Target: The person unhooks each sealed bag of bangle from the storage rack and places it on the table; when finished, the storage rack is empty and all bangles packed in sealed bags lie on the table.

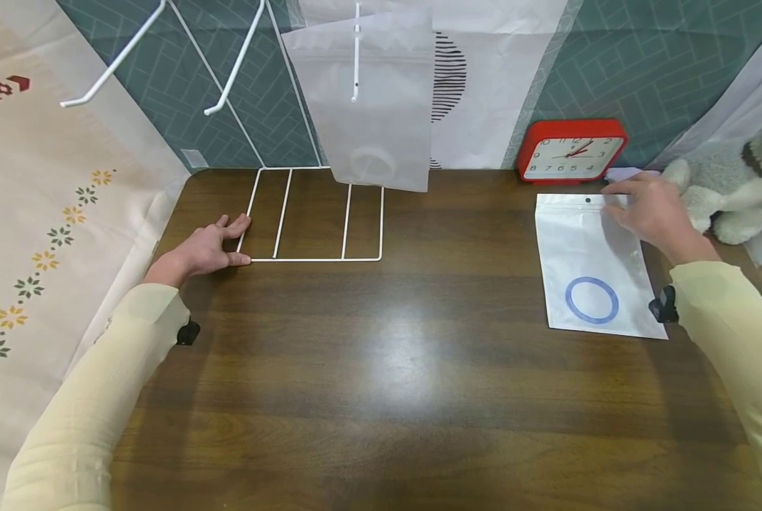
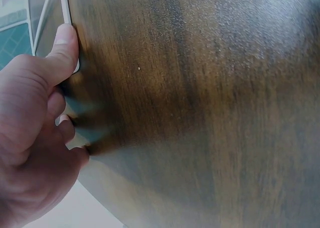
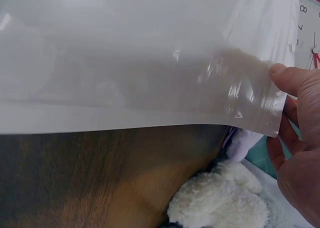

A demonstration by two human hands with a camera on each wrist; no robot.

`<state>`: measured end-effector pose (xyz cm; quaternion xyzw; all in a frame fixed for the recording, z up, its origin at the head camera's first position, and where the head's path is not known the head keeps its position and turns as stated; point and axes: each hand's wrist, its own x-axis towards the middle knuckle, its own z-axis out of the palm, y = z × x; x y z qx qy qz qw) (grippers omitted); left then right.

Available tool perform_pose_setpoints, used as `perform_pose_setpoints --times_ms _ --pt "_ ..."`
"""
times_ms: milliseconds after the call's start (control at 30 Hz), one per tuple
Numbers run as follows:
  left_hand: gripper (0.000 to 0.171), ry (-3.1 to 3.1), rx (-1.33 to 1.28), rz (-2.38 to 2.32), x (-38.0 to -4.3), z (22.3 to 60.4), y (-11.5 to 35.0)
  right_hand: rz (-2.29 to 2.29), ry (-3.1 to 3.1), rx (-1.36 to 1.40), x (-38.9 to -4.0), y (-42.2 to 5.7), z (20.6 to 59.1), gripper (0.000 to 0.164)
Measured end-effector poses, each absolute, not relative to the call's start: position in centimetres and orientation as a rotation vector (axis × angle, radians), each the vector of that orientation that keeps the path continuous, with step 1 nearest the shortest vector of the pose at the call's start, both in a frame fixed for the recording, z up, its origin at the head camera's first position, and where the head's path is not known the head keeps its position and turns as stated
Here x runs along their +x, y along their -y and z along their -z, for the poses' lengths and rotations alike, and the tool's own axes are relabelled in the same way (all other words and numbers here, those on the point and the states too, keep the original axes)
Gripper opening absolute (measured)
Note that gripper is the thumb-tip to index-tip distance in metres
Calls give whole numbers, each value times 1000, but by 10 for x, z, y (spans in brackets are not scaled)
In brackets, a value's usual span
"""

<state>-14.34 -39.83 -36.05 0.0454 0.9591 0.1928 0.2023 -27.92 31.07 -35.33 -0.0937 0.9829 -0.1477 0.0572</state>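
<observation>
My left hand (image 1: 204,248) grips the near left corner of a white wire rack (image 1: 317,260), its thumb along the front wire and its fingers over the side wire. In the left wrist view, that thumb lies on the wire (image 2: 65,8). On the right, my right hand (image 1: 658,213) pinches the top right corner of a white zip bag (image 1: 572,241), thumb in front and fingers behind. A blue ring (image 1: 611,312) shows on the bag's lower half; whether it is inside or printed I cannot tell. Another white bag (image 1: 368,106) hangs on a rack hook (image 1: 356,50).
Two bare hooks (image 1: 233,71) stick out on the rack's left. A red clock (image 1: 572,128) stands at the back of the brown table (image 1: 393,411), behind the zip bag. A grey and white plush toy (image 1: 732,181) sits at the right edge, beside my right hand.
</observation>
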Motion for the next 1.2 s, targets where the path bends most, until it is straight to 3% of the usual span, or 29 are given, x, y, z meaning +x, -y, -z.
perform_pose_setpoints --times_ms 567,1200 --pt "88 -2681 146 -541 -143 361 398 513 -2967 -303 -278 -314 351 41" --pt "91 -2668 117 -524 -143 359 397 678 -3150 -292 -264 -333 314 39"
